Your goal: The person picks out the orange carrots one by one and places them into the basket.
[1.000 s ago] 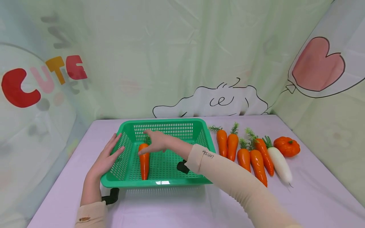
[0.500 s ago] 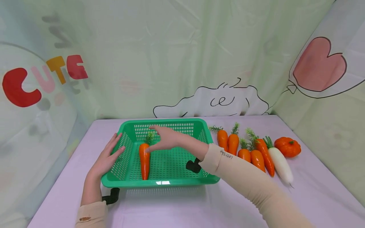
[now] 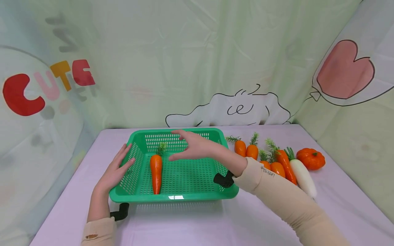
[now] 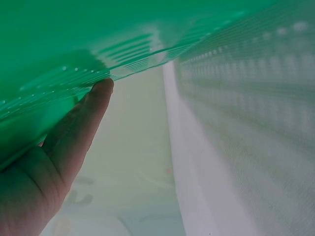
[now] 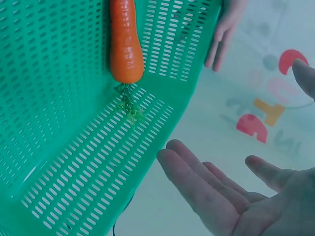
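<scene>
A green perforated plastic basket (image 3: 191, 197) sits on the table, with one orange carrot (image 3: 156, 174) lying in its left part, leafy top toward the back. My left hand (image 3: 114, 172) rests against the basket's left side, its fingers extended and thumb spread at the rim. The left wrist view has a straight finger (image 4: 83, 128) touching the basket's wall. Over the basket's back middle hovers my right hand (image 3: 200, 147), fingers and thumb spread apart with nothing between them. The right wrist view shows the carrot (image 5: 127, 54) apart from that hand.
Several carrots (image 3: 251, 151) lie right of the basket, some partly hidden by the right sleeve (image 3: 277, 191). Beside them are a white radish (image 3: 303, 174) and an orange pumpkin (image 3: 311, 159). A printed curtain (image 3: 138, 68) hangs behind the table.
My right hand has moved right, away from the carrot in the basket, staying spread. The right sleeve now covers more of the carrots outside. My left hand and the basket have not visibly moved.
</scene>
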Demonstrator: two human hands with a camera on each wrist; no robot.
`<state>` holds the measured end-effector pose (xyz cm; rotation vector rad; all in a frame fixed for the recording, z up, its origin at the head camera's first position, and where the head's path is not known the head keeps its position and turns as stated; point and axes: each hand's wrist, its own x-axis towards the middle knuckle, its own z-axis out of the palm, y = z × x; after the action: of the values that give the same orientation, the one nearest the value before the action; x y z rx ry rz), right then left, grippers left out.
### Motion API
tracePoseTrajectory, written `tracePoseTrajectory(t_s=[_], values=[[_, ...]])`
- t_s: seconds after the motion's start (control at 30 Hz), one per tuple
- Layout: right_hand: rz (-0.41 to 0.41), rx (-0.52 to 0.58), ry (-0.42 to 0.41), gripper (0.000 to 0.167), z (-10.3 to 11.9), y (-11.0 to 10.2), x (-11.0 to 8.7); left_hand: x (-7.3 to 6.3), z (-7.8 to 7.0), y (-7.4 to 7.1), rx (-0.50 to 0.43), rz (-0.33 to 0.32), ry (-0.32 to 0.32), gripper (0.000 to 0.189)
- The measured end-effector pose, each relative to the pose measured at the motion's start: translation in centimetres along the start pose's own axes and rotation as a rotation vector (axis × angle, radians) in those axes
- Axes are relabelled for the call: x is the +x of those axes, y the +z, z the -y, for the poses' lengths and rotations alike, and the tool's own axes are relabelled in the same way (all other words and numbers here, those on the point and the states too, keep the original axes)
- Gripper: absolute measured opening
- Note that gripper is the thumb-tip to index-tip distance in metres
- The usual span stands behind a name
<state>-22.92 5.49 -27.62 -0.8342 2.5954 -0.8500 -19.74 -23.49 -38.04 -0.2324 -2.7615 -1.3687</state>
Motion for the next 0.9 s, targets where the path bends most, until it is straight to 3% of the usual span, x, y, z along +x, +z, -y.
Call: tracePoseTrajectory(t_s=[0.27,0.9], values=[[-0.025,0.085,-0.022,0.084,-0.9,-0.7,-1.6,0.0,0.1,0.0,-0.001,-0.003,0.007,0.061],[-0.125,0.100,-0.040,0.086,-3.5,-1.5,-4.7,-0.1,0.0,0.1,-0.011,-0.006,0.009,0.061]])
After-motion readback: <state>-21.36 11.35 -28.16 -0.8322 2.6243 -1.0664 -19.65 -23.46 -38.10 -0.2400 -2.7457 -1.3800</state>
